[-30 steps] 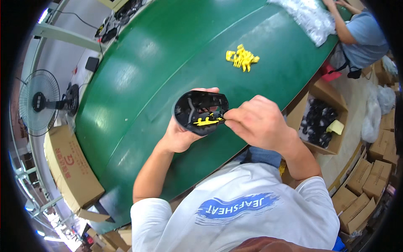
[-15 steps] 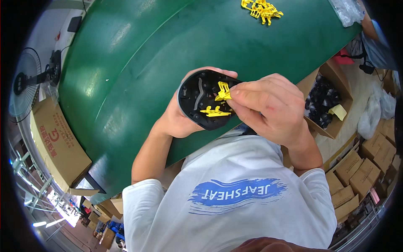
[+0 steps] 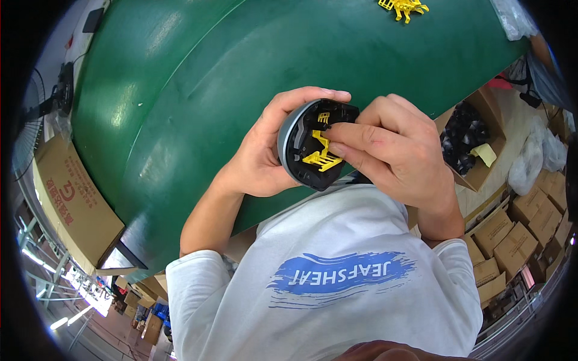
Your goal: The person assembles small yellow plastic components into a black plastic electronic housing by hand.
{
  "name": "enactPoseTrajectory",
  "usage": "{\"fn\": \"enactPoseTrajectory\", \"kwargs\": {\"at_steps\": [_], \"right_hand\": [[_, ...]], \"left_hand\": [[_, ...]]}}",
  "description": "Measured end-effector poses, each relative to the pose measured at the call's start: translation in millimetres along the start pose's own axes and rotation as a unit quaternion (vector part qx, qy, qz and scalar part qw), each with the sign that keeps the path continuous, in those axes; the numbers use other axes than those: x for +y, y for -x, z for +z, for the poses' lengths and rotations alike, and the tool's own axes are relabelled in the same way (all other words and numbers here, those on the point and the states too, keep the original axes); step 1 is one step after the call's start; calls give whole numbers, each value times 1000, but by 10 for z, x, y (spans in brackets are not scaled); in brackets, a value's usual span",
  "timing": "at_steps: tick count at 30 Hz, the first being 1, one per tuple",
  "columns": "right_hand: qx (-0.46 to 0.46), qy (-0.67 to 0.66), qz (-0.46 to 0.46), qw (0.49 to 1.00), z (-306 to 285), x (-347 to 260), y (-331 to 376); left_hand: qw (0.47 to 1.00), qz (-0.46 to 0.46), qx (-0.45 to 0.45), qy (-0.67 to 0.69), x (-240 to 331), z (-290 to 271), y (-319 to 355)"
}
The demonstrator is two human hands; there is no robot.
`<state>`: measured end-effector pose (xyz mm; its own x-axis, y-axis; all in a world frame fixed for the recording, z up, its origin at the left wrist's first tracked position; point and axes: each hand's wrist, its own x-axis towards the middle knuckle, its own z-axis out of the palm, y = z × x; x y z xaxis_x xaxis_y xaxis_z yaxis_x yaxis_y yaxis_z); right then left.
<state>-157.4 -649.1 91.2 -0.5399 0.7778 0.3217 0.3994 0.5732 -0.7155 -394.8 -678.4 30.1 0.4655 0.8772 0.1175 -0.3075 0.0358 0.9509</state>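
Note:
My left hand [image 3: 262, 141] wraps around a rounded black plastic housing [image 3: 296, 169] with a grey outer side, its hollow inside facing up and tilted to the right. Inside sit yellow plastic clips: a comb-like clip [image 3: 324, 161] lies near the lower edge, and a slotted yellow clip [image 3: 319, 138] stands above it. My right hand [image 3: 400, 147] reaches in from the right, thumb and index finger closed at the slotted clip. Those fingertips hide part of the clip and of the housing's inside.
Several loose yellow clips [image 3: 404, 7] lie on the green table [image 3: 198, 120] at the far edge. On the right, a cardboard box [image 3: 481, 171] holds black parts. A flattened carton [image 3: 78, 204] and a fan [image 3: 48, 105] stand at the left. Stacked cartons [image 3: 515, 246] fill the lower right.
The slotted clip has gone deeper into the housing with my right fingers. My left hand has tilted the housing and moved it slightly right. The whole view has shifted a little.

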Motion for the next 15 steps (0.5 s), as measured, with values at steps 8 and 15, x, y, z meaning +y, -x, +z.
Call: {"fn": "enactPoseTrajectory", "kwargs": {"at_steps": [8, 15], "right_hand": [[15, -2, -6, 1000, 37, -23, 32], [-27, -4, 15, 1000, -20, -49, 2]], "left_hand": [[981, -90, 91, 144, 75, 113, 22], [973, -126, 124, 149, 90, 143, 43]]}}
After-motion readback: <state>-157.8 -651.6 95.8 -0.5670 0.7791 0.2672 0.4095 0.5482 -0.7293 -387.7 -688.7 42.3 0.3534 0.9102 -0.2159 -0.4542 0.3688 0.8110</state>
